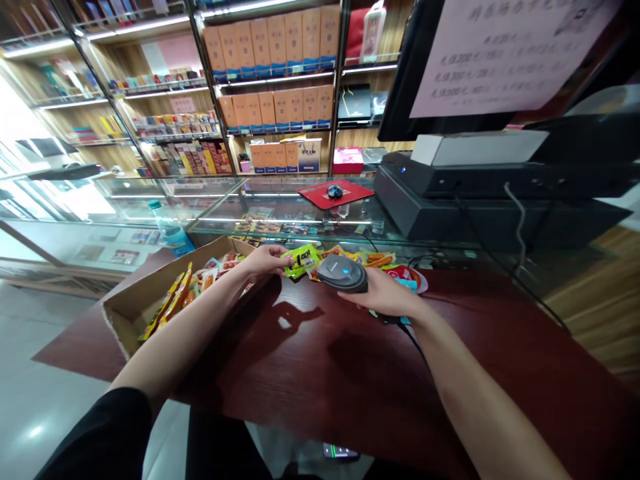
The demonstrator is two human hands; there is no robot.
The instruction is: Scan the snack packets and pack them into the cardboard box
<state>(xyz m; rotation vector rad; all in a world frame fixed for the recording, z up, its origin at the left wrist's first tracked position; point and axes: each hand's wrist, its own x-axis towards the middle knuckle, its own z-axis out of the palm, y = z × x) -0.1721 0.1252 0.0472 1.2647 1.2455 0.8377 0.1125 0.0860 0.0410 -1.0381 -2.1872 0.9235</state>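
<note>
My left hand [267, 260] pinches the left edge of a green snack packet [303, 260], held just above the far side of the dark red table. In my right hand [387, 293] is a dark grey barcode scanner [343, 273], its head pointing left toward the packet and a small blue light on top. Behind and beside the scanner lies a row of snack packets [383, 259], partly hidden by it. Left of my left hand stands a cardboard box [117, 310] with several packaged snacks [173, 300] inside; my forearm covers part of it.
A glass display counter [225, 200] runs behind the table [300, 373], carrying a computer mouse [335, 191] on a red mat [310, 193]. A blue bottle [173, 230] stands behind the box. At right are a monitor [415, 80] and black equipment [450, 207]. The scanner's cable [413, 339] trails near my right wrist.
</note>
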